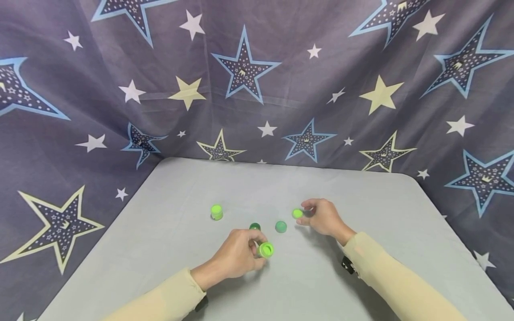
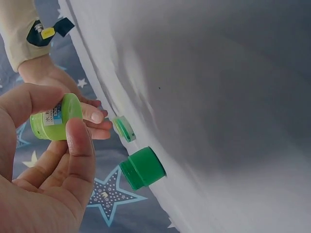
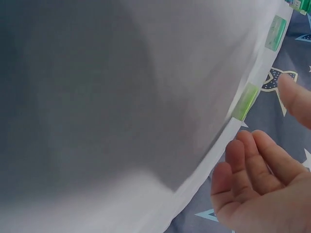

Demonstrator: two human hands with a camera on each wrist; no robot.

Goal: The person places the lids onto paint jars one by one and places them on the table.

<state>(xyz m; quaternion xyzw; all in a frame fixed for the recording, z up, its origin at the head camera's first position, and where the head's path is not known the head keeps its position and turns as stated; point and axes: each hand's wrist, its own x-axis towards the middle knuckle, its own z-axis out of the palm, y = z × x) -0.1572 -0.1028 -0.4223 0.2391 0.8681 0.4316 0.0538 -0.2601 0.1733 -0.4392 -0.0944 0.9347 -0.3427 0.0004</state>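
Observation:
My left hand (image 1: 241, 254) grips a small lime-green paint jar (image 2: 51, 119) between thumb and fingers, raised off the table and tilted. Its printed label shows in the left wrist view, and its round end faces up toward me in the head view. The right hand (image 1: 324, 217) hovers low with thumb and fingers spread around a flat lime-green lid (image 1: 297, 213), which lies on the table. In the right wrist view a gap separates those fingers from the lid (image 3: 246, 102). Between the hands are a green lid (image 1: 281, 226) and a dark green jar (image 2: 143, 167), partly hidden by my left hand in the head view.
Another lime-green jar (image 1: 217, 212) stands upright on the left part of the grey-white table (image 1: 192, 187). A star-patterned dark curtain (image 1: 281, 107) hangs behind the table and along its sides. Small dark devices are strapped at both wrists.

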